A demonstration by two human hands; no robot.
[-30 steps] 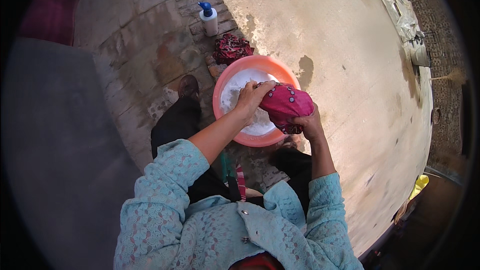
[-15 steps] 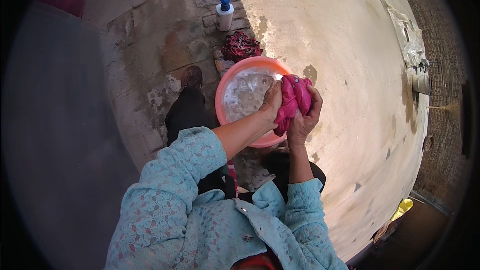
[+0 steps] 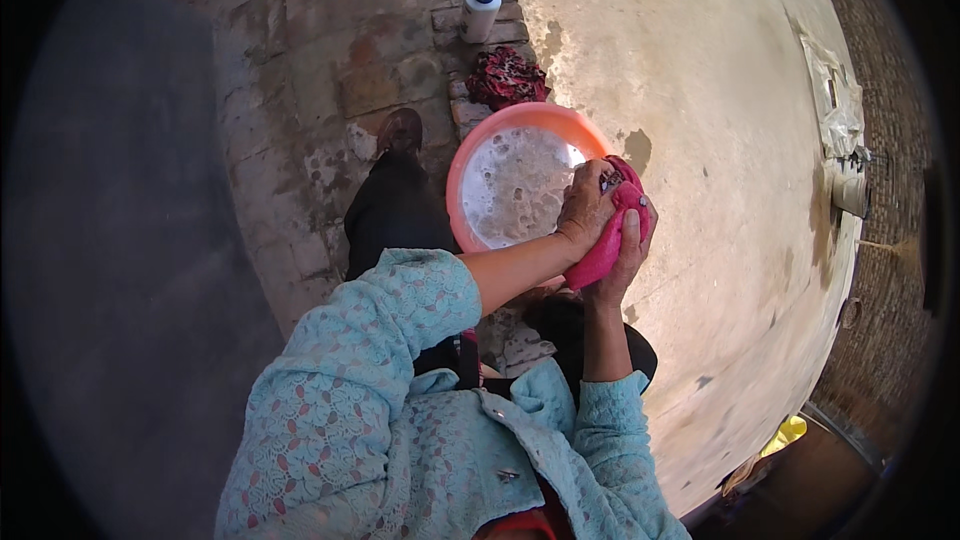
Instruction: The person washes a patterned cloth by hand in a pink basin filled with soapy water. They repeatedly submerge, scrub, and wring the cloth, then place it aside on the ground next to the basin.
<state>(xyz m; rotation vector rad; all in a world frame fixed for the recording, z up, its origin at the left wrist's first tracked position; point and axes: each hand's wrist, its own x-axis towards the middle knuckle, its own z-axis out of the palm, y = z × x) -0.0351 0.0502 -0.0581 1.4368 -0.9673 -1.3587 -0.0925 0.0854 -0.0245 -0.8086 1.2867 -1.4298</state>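
Note:
A bunched wet pink cloth (image 3: 602,252) with a dark patterned patch is squeezed between my two hands over the right rim of a pink-orange basin (image 3: 462,155). My left hand (image 3: 585,205) presses on it from the left, fingers curled over its top. From the right, my right hand (image 3: 630,250) wraps round it, thumb up along the near side. Cloudy, foamy water (image 3: 515,185) with bubbles fills the basin. Part of the cloth is hidden by my fingers.
A dark red patterned cloth (image 3: 507,78) lies crumpled beyond the basin on a brick edging. Behind it stands a white pump bottle (image 3: 480,12) with a blue top. My shoe (image 3: 400,130) is left of the basin. Far right are a bucket (image 3: 851,193) and plastic sheeting (image 3: 833,105).
My left hand has shifted over the top of the pink cloth, which is now packed more tightly between both hands. The view has shifted slightly, so the basin and bottle appear further right.

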